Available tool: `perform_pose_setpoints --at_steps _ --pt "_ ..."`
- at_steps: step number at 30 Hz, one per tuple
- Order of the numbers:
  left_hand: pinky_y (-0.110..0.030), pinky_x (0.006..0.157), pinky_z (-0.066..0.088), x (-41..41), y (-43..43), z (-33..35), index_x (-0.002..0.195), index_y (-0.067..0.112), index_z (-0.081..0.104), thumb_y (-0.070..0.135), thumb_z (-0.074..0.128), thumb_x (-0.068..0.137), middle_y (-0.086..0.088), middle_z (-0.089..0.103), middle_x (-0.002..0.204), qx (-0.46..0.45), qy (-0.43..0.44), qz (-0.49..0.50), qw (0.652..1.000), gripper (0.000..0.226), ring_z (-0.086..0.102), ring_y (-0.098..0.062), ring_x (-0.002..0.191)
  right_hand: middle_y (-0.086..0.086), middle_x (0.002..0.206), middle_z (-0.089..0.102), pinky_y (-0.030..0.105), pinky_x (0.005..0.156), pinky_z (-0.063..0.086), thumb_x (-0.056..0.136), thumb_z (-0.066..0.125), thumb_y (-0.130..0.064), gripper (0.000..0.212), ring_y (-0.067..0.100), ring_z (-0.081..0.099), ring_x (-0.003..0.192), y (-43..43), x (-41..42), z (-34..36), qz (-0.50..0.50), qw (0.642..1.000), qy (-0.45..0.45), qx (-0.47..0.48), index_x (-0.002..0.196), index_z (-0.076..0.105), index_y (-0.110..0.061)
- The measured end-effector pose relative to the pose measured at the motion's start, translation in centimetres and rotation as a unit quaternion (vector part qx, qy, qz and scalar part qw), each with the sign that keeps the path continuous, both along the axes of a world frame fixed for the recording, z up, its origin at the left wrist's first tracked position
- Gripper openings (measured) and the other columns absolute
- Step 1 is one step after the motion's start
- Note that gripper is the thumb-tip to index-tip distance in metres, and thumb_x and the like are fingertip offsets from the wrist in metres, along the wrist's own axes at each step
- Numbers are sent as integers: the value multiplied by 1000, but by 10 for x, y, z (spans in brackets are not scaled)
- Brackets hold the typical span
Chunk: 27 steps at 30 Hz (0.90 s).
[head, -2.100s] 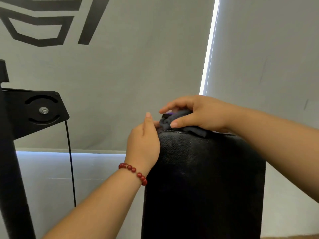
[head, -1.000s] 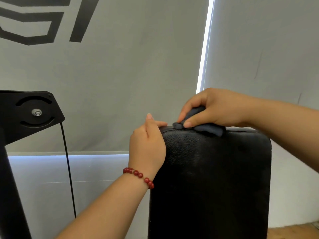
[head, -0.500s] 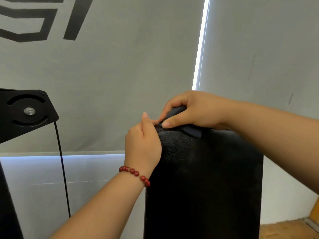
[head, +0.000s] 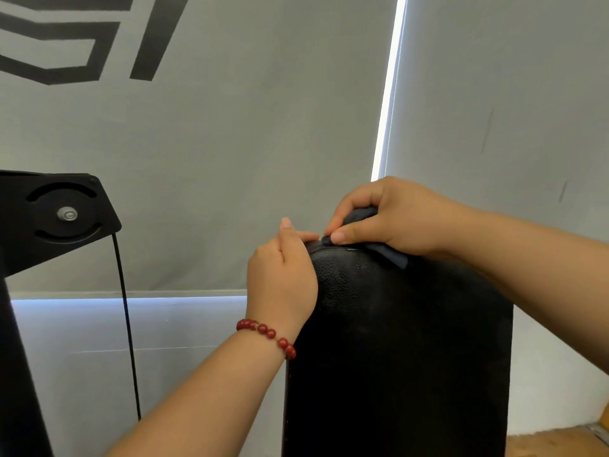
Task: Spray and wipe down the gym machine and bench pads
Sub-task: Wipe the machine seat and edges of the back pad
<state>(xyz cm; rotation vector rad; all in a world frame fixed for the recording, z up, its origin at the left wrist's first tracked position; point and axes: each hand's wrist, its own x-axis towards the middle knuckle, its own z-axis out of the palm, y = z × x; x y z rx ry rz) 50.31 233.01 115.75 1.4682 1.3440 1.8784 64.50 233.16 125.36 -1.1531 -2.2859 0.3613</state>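
The dark cloth (head: 361,215) sits on the top edge of the black pad (head: 395,341), bunched in the right hand (head: 405,216) — fingers (head: 356,197) curled tight round it. The left hand (head: 280,282) hooks over the pad's top left corner. The pad stands tall, so most of it lies below the cloth — bumpy, slightly shiny.

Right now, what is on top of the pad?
A dark cloth, gripped by the right hand, lies on the top edge of the pad; the left hand holds its left corner. The edge under the hands is hidden.
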Motion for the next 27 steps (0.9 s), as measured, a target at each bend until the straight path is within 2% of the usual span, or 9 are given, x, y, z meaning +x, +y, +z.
perform_pose_setpoints --at_steps 4,9,13,15,18,21,24,25,27 --pt "-15 67 35 0 1 -1 73 31 68 33 25 106 17 62 75 -2 3 6 1000 54 56 -4 77 -16 86 73 13 80 48 79 79 -28 6 -2 65 84 6 5 2 -32 999 -40 -5 84 77 -30" --pt "-17 71 35 1 0 -1 76 29 69 31 25 106 17 62 75 6 5 4 1000 53 58 -8 82 -16 87 73 9 79 46 78 80 -26 9 -3 64 85 -1 8 -1 -3 1000 -14 15 80 76 -33" --pt "-17 73 34 1 2 -3 78 24 70 29 26 106 8 65 80 19 14 18 1000 52 56 -10 83 -23 80 71 1 69 40 81 78 -25 10 -9 62 79 6 19 0 -58 996 -61 26 79 75 -35" --pt "-13 70 34 2 2 -5 82 20 73 29 29 106 6 67 82 38 29 22 999 51 54 -6 81 -22 79 71 2 67 41 81 78 -25 12 -9 61 78 7 17 -1 -63 996 -57 27 77 74 -35" --pt "1 66 33 0 2 -8 88 16 77 38 28 102 7 69 81 87 68 42 993 56 50 5 76 -16 84 72 10 77 44 80 78 -27 8 -3 63 82 1 8 -3 -18 999 -24 37 80 75 -34" --pt "4 72 32 -1 3 -7 88 17 77 40 27 96 15 65 81 123 101 40 986 56 50 10 80 -19 86 72 7 78 44 80 78 -27 7 -4 63 85 -2 18 -1 -18 999 -33 34 82 75 -33" --pt "5 79 32 -2 1 -7 94 18 77 37 30 98 24 61 87 148 133 17 980 50 52 20 85 -20 84 72 2 71 41 81 78 -26 9 -8 62 81 -1 36 4 -55 997 -59 20 83 75 -34" --pt "5 81 32 -1 1 -8 95 18 76 36 32 98 25 62 89 155 144 8 977 48 52 20 88 -19 84 72 2 71 41 81 78 -26 10 -8 62 80 0 36 5 -58 996 -63 18 82 75 -35" --pt "1 82 35 -2 3 -8 94 16 77 34 35 99 18 68 91 172 156 7 973 47 56 10 92 -20 80 71 5 72 42 80 79 -28 12 -8 60 79 4 27 4 -46 996 -69 25 77 72 -38"
